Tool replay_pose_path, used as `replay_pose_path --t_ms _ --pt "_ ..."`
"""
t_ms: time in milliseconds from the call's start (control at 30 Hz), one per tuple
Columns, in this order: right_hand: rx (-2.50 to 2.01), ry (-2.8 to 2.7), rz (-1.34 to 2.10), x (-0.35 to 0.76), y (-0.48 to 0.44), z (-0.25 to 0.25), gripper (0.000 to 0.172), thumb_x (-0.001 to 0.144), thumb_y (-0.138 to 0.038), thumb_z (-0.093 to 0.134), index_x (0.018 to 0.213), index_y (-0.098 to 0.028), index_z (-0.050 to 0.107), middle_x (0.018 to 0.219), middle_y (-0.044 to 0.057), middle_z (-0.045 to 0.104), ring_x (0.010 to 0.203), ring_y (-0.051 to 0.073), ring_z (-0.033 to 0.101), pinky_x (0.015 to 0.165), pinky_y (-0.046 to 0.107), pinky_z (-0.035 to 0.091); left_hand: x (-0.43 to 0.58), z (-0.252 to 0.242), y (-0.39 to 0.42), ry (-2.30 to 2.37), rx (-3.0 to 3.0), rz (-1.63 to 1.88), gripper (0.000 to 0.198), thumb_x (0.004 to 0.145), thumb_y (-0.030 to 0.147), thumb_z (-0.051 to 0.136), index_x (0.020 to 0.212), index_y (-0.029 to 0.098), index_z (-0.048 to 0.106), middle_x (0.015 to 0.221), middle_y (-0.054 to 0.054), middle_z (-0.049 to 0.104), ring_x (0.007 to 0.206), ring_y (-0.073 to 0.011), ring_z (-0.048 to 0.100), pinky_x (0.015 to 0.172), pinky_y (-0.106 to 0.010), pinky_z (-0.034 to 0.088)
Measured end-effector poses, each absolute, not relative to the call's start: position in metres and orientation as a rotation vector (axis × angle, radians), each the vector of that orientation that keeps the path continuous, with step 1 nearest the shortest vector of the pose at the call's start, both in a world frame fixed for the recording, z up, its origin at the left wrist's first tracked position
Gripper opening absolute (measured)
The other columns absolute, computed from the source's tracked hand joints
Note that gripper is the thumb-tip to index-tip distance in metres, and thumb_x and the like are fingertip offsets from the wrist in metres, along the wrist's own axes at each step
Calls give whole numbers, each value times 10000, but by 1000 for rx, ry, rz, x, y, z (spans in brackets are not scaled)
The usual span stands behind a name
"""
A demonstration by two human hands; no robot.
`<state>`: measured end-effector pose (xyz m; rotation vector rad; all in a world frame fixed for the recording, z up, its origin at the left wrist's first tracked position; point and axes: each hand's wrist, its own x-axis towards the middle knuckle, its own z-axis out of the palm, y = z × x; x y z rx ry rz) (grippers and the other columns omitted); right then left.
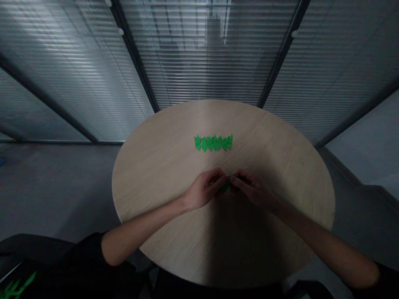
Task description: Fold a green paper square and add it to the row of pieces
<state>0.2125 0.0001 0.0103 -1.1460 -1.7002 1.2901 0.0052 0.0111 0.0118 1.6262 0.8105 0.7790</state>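
At the far left, low down, a dark surface (pixel 34 249) carries a spiky bit of bright green (pixel 15 286), too dim and cut off to make out. Grey floor (pixel 56 191) runs from there to the round wooden table (pixel 149 174). A black left sleeve (pixel 84 253) ends at a bare forearm reaching in over the table's near edge, and the left hand (pixel 205 189) comes to the middle of the table. There it meets the right hand (pixel 254 189): the two are together, fingertips closed from either side on a small piece of green paper (pixel 229 183), most of it hidden by the fingers, so its shape can't be told. Just beyond the hands, well clear of them, a row of folded green paper pieces (pixel 213 143) lies flat across the table, each one overlapping the next. The right forearm runs back down to the lower right, ending in a black right sleeve (pixel 383 282). Behind the table stand glass partitions with slatted blinds (pixel 205 62).
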Motion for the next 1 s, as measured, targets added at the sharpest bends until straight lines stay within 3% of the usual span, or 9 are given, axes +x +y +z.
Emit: replay_pose_path --t_ms 367,600,867,1000 --pt "-1115 -1665 1258 212 -1 12 359 955 -509 614 788 -195 661 675 4 609 635 137 563 600 263 443 6 11 8 809 1645 730 394 1014 527 546 915 151 611 701 7 584 597 -109 523 538 -226 391" --pt "-1148 -1646 1189 212 0 8 363 962 -500 607 772 -193 644 651 -4 597 604 131 546 571 260 426 6 12 10 879 1670 702 450 1050 527 445 792 171 540 643 12 549 568 -118 510 529 -243 385" --pt "-1158 -1655 1224 212 -1 12 369 938 -525 622 768 -199 640 636 -8 583 585 127 535 549 251 420 6 12 7 854 1698 688 442 1068 502 412 791 177 525 648 13 543 576 -116 494 530 -238 369" --pt "-1146 -1659 1229 211 1 10 365 925 -531 636 788 -195 665 663 1 603 611 134 549 564 253 433 6 9 8 846 1766 741 378 1053 474 476 894 152 597 730 -6 585 630 -117 501 560 -230 388"
